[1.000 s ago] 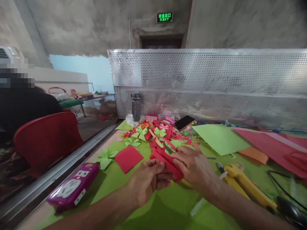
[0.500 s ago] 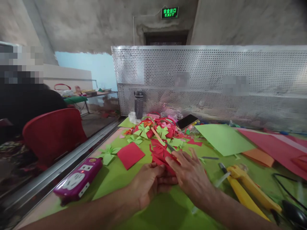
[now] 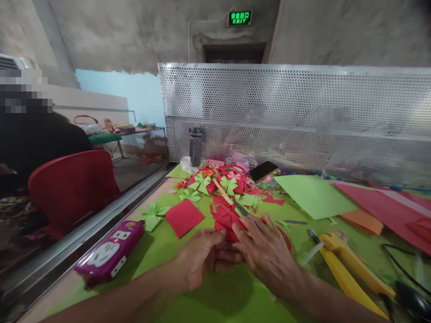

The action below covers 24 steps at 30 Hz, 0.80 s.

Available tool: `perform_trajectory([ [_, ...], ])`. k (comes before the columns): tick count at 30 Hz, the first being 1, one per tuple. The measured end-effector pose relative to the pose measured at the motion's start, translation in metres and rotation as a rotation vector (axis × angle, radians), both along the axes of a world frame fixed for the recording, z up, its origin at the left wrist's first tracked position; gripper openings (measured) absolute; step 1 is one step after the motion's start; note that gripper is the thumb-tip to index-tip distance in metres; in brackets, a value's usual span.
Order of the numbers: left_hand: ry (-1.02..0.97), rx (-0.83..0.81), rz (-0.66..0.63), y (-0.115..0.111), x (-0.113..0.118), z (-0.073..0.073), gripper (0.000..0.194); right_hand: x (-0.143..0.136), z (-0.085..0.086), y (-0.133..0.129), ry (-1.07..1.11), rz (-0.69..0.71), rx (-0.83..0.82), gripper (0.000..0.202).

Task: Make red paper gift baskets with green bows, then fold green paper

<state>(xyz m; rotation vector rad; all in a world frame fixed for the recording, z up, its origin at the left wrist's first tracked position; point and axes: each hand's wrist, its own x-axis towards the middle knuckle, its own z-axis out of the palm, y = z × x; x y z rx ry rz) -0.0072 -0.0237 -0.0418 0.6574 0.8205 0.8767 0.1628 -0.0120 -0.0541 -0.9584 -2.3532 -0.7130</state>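
Over the green table point(image 3: 215, 307), left-hand fingers point(image 3: 229, 256) hold red paper point(image 3: 230, 234).

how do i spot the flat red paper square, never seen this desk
A metal panel stands behind a green table. Just beyond the left hand, beside a green paper flower, lies the red square. Unlike the red scraps nearby, it has four straight edges.
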Motion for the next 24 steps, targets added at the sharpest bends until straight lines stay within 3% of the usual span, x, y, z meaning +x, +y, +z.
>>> perform_trajectory([
  [11, 0.16, -0.006, -0.007, 0.011, -0.013, 0.002, 0.028, 0.0, -0.011, 0.002, -0.079, -0.042, 0.037, 0.033],
  [16, 0.494, 0.089, -0.133, 0.019, -0.022, 0.001, 0.042, 0.0, -0.01, -0.001, -0.146, -0.038, 0.023, 0.042],
  [19, 0.6, 0.213, -0.036, 0.026, -0.031, 0.007, 0.039, 0.0, -0.009, -0.001, -0.15, -0.042, 0.024, 0.049],
  [24, 0.574, 0.385, 0.226, 0.033, -0.033, 0.015, 0.026, 0.0, -0.007, 0.004, -0.082, 0.036, 0.029, 0.032],
])
